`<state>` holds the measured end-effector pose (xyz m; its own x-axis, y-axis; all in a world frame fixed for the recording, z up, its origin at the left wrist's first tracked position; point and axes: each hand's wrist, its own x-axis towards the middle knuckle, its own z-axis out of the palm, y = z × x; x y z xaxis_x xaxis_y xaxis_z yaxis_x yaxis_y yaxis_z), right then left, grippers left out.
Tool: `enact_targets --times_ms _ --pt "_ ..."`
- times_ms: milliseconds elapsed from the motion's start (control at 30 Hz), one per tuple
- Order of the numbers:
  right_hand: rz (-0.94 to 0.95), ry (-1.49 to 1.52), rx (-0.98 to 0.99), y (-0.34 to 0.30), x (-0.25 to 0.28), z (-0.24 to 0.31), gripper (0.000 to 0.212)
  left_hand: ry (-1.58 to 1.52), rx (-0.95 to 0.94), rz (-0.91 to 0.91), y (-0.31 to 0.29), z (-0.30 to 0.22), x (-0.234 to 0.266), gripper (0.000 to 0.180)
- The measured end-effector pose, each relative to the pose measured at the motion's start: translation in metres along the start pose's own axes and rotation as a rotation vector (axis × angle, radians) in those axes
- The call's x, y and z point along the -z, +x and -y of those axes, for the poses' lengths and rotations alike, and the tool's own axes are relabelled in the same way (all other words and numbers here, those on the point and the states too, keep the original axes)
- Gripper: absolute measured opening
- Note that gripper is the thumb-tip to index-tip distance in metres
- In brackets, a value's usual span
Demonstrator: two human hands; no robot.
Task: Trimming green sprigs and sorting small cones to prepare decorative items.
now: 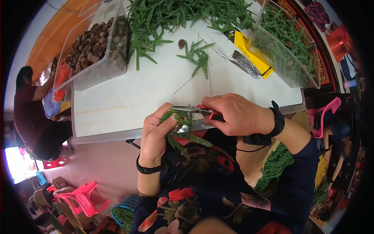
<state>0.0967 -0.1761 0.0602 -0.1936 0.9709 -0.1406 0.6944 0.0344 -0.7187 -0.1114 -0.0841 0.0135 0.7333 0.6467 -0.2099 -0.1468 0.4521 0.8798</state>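
Note:
Between the fingers of my left hand [154, 132] is a green artificial pine sprig [187, 137], with a bit of brown pine cone [176, 127] showing under the thumb. My right hand [237, 113] is closed round the red and black handles of a pair of pliers [191, 109]. The jaws of the pliers reach left across the top of the sprig, close to my left fingertips; whether they grip a wire there is too small to tell. Both hands are just over the near edge of the white table [117, 113].
A clear bin of pine cones [91, 46] stands at the left, a clear bin of green sprigs [288, 39] at the right. Sprigs [187, 11] heap at the back. A loose sprig [200, 56], a cone [182, 43], wires [247, 64] and a yellow packet [253, 50] lie mid-table. Other people are nearby.

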Motion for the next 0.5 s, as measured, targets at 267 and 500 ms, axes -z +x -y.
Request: enact_targets --times_ms 267,500 --pt "-0.182 -0.069 -0.083 -0.002 -0.014 0.002 0.021 0.164 -0.105 -0.05 0.003 0.003 -0.013 0.014" --pt "-0.2 0.127 -0.123 -0.002 -0.005 -0.009 0.023 0.12 -0.116 -0.121 0.011 -0.001 -0.009 0.018"
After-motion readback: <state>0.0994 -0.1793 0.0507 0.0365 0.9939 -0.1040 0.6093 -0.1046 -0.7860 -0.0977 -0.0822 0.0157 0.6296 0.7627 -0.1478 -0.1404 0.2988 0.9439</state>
